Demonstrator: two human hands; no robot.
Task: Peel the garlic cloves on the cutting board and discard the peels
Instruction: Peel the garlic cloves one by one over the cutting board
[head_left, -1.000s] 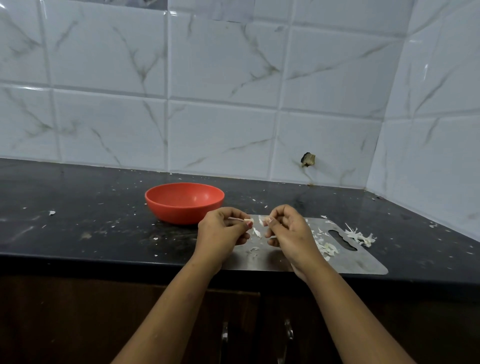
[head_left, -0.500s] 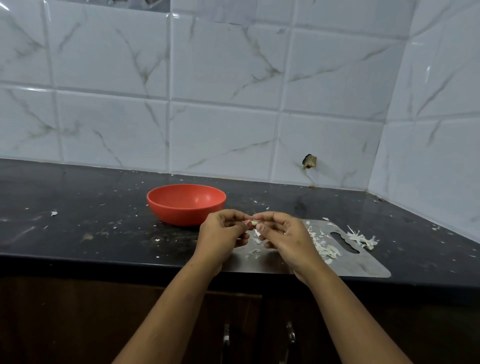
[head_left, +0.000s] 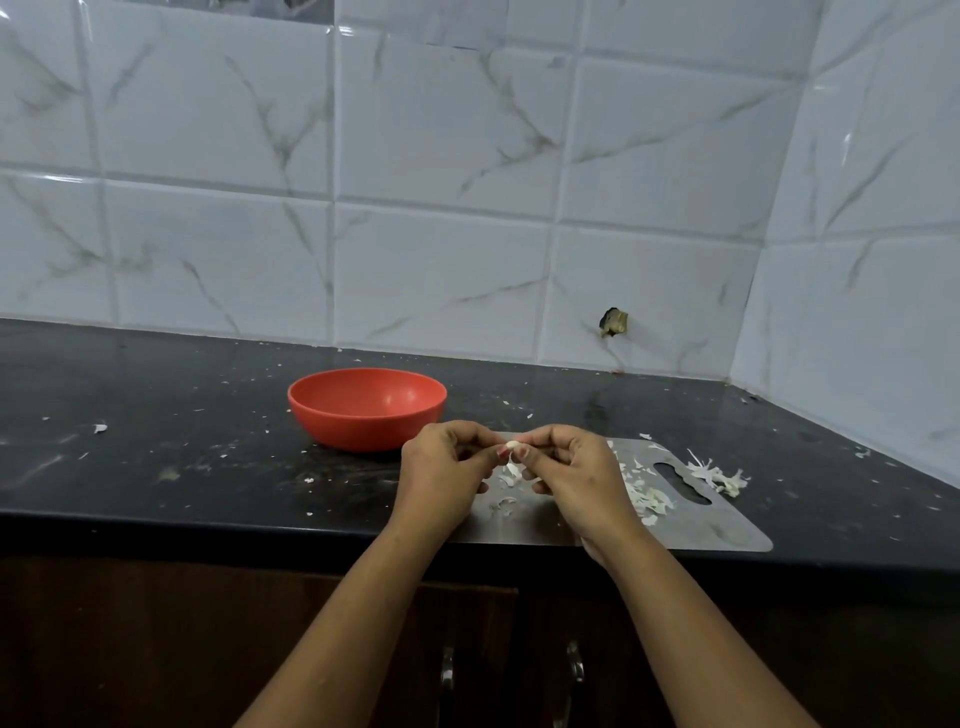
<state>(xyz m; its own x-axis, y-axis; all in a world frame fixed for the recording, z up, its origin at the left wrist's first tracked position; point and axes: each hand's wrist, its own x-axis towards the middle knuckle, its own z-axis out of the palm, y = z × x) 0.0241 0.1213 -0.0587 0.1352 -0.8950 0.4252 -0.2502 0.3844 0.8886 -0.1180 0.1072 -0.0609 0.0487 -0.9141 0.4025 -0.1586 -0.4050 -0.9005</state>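
Above the near left part of the metal cutting board (head_left: 727, 525), a single garlic clove (head_left: 512, 445) is held between the fingertips of both hands, raised clear of the board. Its long axis runs roughly left to right, level with the tabletop (head_left: 156, 467), one end toward each hand; which end is the tip is too small to tell. The left hand (head_left: 447, 467) has its fingers curled and pinches the clove's left end, so the clove sits just off its fingertips to the right. The right hand (head_left: 576, 470), fingers likewise curled, pinches the right end, the clove at its fingertips to the left. A pale sliver of skin seems to hang just under the clove. Loose peels (head_left: 647, 496) lie scattered on the board, mostly beside the right hand near the handle slot, and a further clump of peels (head_left: 719, 475) lies at the board's far right edge. A red bowl (head_left: 366, 408) stands on the tabletop just left of the board, behind the left hand.
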